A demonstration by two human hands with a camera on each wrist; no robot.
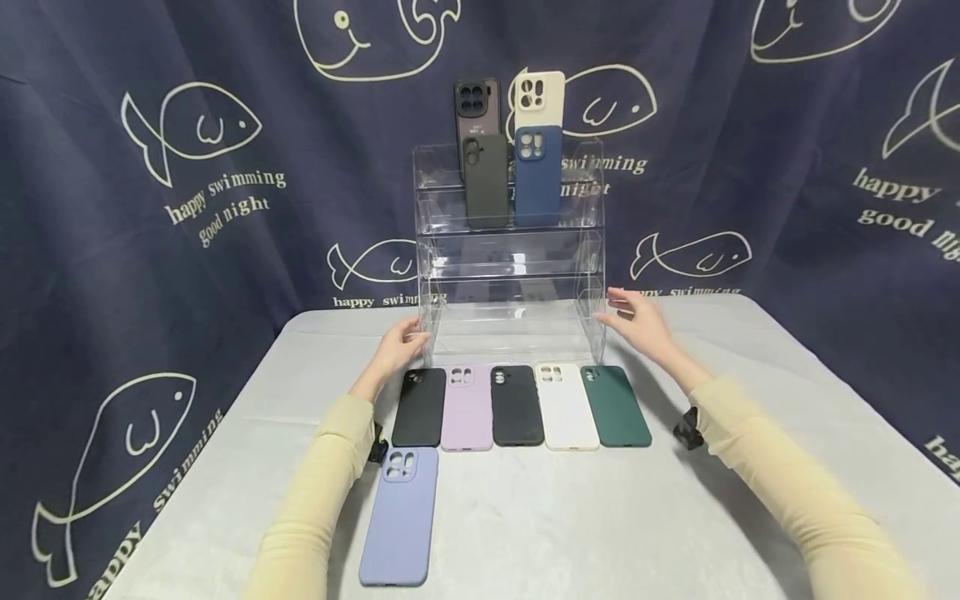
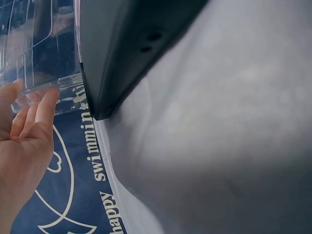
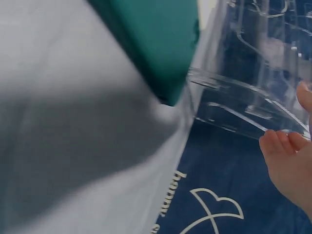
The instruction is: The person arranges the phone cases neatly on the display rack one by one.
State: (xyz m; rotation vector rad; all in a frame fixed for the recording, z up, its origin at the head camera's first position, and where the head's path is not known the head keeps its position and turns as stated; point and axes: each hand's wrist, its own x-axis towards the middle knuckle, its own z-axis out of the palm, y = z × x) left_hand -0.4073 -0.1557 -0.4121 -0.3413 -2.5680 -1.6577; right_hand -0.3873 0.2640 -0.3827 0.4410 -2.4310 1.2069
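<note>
A clear acrylic tiered display rack (image 1: 510, 325) stands at the back of the table. My left hand (image 1: 401, 343) is at its lower left side, fingertips right at the clear plastic edge (image 2: 68, 80). On the opposite side my right hand (image 1: 641, 321) has its fingers loosely extended beside the rack, the thumb apart from them. In the right wrist view its fingertips (image 3: 278, 139) overlap the rack's clear edge. On the upper tiers stand a dark phone case (image 1: 480, 117), a dark grey one (image 1: 487, 183), a cream one (image 1: 551, 96) and a blue one (image 1: 538, 187).
Before the rack lie a black phone case (image 1: 418, 412), a lilac one (image 1: 467, 417), another black one (image 1: 517, 412), a white one (image 1: 570, 412) and a green one (image 1: 618, 408). A periwinkle case (image 1: 401, 525) lies nearer, by my left forearm. A navy curtain (image 1: 247, 250) hangs behind.
</note>
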